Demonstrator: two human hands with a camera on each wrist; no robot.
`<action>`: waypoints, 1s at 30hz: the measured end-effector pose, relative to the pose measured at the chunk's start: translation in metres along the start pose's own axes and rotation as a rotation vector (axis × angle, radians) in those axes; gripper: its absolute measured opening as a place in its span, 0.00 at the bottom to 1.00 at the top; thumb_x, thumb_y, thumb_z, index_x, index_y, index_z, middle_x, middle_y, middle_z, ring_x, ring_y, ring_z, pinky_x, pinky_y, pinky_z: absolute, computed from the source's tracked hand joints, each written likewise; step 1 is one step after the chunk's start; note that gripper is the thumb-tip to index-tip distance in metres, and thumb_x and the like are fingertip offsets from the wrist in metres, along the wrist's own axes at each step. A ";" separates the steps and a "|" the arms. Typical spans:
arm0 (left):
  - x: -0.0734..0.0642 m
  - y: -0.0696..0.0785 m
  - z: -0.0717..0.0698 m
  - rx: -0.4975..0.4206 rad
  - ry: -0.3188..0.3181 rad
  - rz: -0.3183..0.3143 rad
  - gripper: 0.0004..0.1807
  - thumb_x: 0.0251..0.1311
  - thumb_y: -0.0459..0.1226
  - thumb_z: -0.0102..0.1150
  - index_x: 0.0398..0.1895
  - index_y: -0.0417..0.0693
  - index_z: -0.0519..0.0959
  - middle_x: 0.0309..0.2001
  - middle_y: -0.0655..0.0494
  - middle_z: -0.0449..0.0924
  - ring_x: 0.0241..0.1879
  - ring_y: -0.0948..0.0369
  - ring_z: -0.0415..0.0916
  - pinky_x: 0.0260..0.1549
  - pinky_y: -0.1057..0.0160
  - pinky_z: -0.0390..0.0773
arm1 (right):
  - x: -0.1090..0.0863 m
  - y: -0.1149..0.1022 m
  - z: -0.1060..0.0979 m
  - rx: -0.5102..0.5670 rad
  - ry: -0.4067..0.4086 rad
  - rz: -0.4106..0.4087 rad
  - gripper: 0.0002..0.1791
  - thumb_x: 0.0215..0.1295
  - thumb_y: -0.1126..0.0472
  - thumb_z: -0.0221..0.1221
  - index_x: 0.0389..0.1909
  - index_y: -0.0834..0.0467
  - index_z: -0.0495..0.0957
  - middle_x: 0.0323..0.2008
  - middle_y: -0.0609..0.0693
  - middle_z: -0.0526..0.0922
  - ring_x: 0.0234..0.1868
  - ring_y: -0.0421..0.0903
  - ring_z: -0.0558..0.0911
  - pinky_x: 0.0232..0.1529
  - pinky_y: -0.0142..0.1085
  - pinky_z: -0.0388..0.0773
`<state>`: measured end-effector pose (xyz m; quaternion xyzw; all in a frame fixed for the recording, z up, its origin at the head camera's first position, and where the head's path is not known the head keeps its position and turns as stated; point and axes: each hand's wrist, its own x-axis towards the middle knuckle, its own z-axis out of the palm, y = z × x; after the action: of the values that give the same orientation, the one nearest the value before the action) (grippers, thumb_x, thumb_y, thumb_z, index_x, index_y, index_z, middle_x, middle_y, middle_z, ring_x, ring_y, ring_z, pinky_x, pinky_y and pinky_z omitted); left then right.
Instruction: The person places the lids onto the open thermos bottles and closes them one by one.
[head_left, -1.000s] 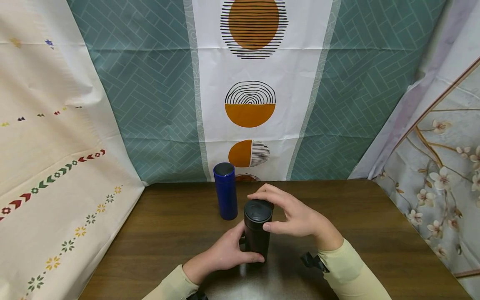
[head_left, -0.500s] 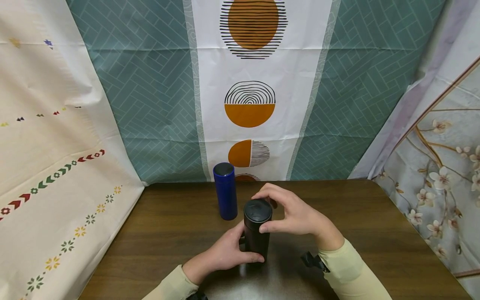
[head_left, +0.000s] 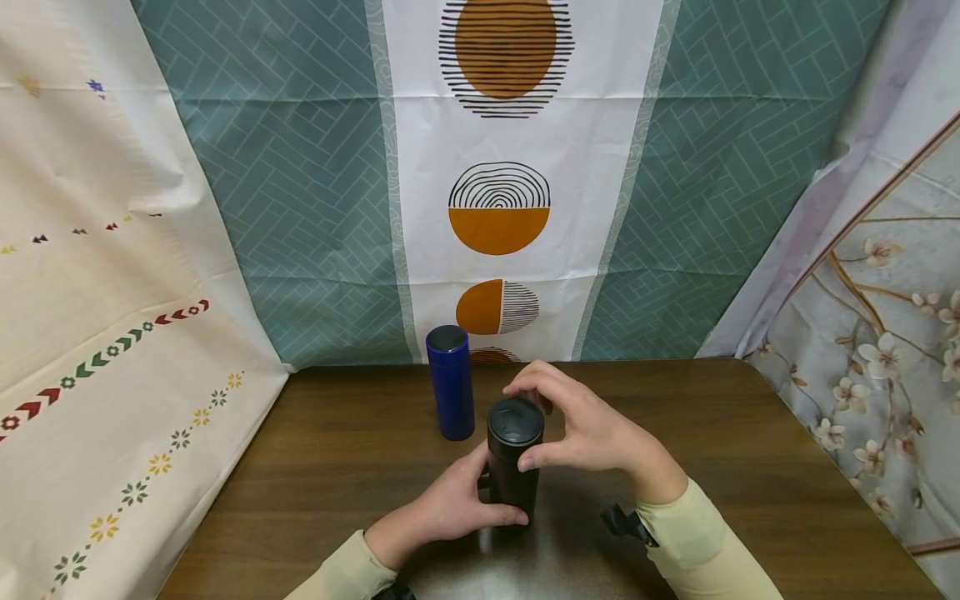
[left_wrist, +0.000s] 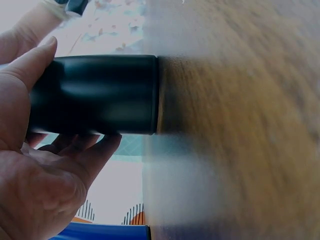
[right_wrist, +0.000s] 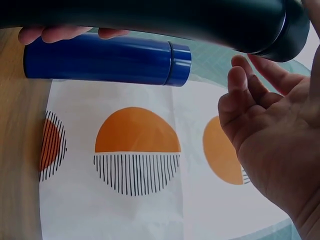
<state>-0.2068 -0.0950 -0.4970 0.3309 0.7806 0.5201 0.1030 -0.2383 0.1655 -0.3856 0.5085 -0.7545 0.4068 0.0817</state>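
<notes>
A black thermos flask (head_left: 513,483) stands upright on the wooden table. My left hand (head_left: 450,500) grips its lower body, the thumb across the near side. In the left wrist view the flask's black body (left_wrist: 107,95) lies between thumb and fingers, its base at the tabletop. Up at the lid (head_left: 516,422), my right hand (head_left: 592,429) has its thumb on the near right side and its index finger curled behind. The right wrist view shows that fingertip against the lid (right_wrist: 295,35), while the other fingers of the right hand (right_wrist: 275,115) are bent below.
Behind the black flask and slightly left stands a blue flask (head_left: 452,392) with a dark top. A patterned cloth (head_left: 498,217) hangs at the table's back edge. Other cloths hang along the left and right sides of the wooden table (head_left: 337,450).
My right hand's fingertips have shifted slightly right behind the lid, and its thumb has slid a little left along the near side. The left hand and the flask have stayed in place.
</notes>
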 end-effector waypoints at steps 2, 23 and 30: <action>0.000 0.000 0.000 0.001 0.000 0.001 0.48 0.61 0.49 0.85 0.81 0.76 0.66 0.71 0.65 0.80 0.67 0.61 0.81 0.68 0.51 0.78 | -0.001 0.001 0.000 0.019 -0.016 -0.020 0.42 0.66 0.40 0.79 0.75 0.51 0.75 0.63 0.49 0.78 0.60 0.46 0.79 0.60 0.41 0.79; -0.001 0.001 0.001 0.011 0.010 -0.005 0.48 0.61 0.50 0.86 0.81 0.74 0.67 0.69 0.65 0.80 0.66 0.61 0.81 0.68 0.51 0.78 | -0.002 0.002 -0.001 0.069 -0.016 -0.043 0.34 0.67 0.58 0.79 0.72 0.52 0.79 0.59 0.47 0.81 0.53 0.46 0.78 0.46 0.41 0.80; 0.000 0.000 0.001 0.002 0.003 -0.001 0.48 0.61 0.49 0.85 0.81 0.75 0.66 0.70 0.65 0.80 0.66 0.61 0.81 0.68 0.51 0.78 | 0.000 -0.003 -0.002 0.039 0.004 -0.008 0.34 0.62 0.54 0.83 0.67 0.52 0.81 0.54 0.51 0.82 0.48 0.44 0.76 0.41 0.44 0.75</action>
<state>-0.2062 -0.0946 -0.4969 0.3300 0.7814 0.5198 0.1016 -0.2365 0.1670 -0.3830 0.5121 -0.7443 0.4221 0.0749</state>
